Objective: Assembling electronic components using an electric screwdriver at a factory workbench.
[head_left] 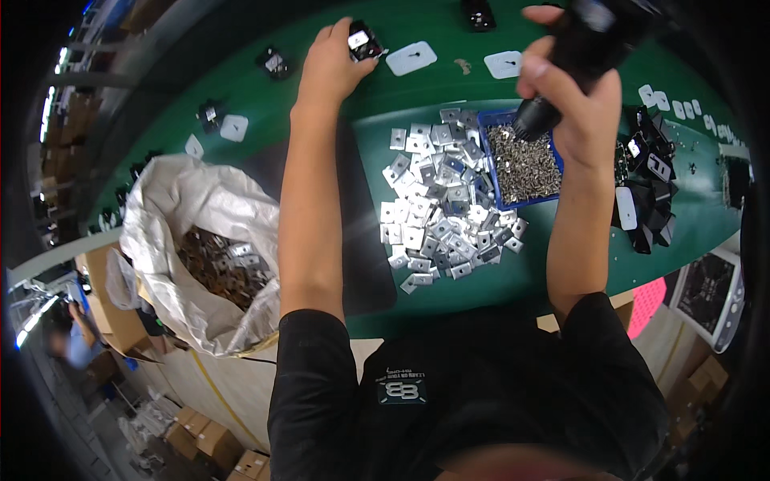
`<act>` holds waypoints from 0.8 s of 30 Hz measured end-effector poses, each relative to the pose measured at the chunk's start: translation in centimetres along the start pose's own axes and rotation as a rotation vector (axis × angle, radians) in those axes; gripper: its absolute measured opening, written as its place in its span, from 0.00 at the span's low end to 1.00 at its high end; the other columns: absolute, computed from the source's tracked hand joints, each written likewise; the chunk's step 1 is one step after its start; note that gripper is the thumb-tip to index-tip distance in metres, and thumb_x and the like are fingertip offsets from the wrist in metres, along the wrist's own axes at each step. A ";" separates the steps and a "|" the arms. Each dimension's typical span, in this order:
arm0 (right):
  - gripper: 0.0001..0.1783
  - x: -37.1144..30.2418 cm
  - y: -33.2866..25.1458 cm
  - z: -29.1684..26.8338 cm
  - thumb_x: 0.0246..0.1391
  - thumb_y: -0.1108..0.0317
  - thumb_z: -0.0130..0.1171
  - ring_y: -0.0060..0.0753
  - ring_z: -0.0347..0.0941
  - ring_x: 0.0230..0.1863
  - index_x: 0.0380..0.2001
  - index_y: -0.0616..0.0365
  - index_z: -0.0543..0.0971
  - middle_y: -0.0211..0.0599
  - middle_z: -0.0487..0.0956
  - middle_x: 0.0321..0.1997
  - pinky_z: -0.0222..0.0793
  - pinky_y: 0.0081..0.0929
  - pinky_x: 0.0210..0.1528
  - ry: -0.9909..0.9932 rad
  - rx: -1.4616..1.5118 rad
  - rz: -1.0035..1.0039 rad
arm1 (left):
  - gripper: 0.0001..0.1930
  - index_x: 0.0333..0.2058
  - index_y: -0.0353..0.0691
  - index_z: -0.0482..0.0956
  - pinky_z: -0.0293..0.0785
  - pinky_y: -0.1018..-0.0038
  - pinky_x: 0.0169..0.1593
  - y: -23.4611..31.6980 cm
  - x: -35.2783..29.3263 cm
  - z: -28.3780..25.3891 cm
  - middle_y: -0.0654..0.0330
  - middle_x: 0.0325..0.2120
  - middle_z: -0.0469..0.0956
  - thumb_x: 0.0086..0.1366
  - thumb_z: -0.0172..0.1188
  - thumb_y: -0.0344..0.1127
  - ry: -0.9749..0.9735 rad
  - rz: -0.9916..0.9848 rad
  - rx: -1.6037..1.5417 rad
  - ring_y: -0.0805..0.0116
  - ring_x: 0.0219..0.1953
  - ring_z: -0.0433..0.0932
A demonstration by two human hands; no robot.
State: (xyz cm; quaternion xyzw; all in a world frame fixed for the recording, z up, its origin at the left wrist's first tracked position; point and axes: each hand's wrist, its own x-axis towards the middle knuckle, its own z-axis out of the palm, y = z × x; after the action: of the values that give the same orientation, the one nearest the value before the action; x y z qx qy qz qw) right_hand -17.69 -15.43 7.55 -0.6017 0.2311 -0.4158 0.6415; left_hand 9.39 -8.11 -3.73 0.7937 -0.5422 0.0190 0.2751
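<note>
My left hand (330,66) reaches to the far side of the green work surface, fingers and thumb closed around a small black plastic part (363,43) with a white label. In my right hand (579,100) is a black power screwdriver (597,44), tilted, its nose pointing down over a blue tray (492,173). The tray is filled with small metal screws (523,170); the driver's very tip is hard to make out against them. Between my forearms lies a loose heap of square metal plates (437,210), each with a hole.
Left of my arm stands a white sack (160,200) with metal pieces inside. Black parts and white pads (411,58) lie along the far green surface. Black plastic pieces (648,196) are piled right of my forearm. A dark mat (361,240) lies under my left arm.
</note>
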 end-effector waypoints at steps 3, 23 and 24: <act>0.27 0.5 2.0 -2.4 0.50 0.70 0.62 0.18 0.69 0.25 0.54 0.62 0.71 0.26 0.74 0.26 0.64 0.21 0.32 -0.129 -0.205 -0.063 | 0.40 0.59 0.36 0.65 0.71 0.62 0.54 -1.1 1.5 1.3 0.41 0.52 0.71 0.45 0.70 0.36 -0.102 0.015 -0.029 0.45 0.53 0.72; 0.24 0.9 1.0 -3.7 0.47 0.74 0.62 0.21 0.72 0.25 0.50 0.67 0.73 0.32 0.77 0.26 0.66 0.20 0.31 -0.047 -0.007 -0.176 | 0.15 0.36 0.32 0.79 0.74 0.64 0.41 8.6 -11.3 -1.5 0.49 0.34 0.79 0.50 0.66 0.32 -0.253 -0.459 -0.194 0.52 0.36 0.79; 0.23 0.9 1.0 -3.8 0.48 0.74 0.61 0.21 0.71 0.25 0.49 0.67 0.73 0.32 0.77 0.26 0.66 0.20 0.31 -0.037 -0.003 -0.192 | 0.15 0.36 0.32 0.79 0.74 0.64 0.41 8.8 -11.3 -1.5 0.49 0.34 0.79 0.50 0.66 0.32 -0.259 -0.455 -0.194 0.52 0.36 0.79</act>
State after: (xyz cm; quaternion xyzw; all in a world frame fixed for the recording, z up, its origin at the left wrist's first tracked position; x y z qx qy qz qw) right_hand -19.98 -18.44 6.17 -0.6295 0.1612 -0.4639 0.6021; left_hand -2.48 -0.12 -2.52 0.8608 -0.3799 -0.1970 0.2755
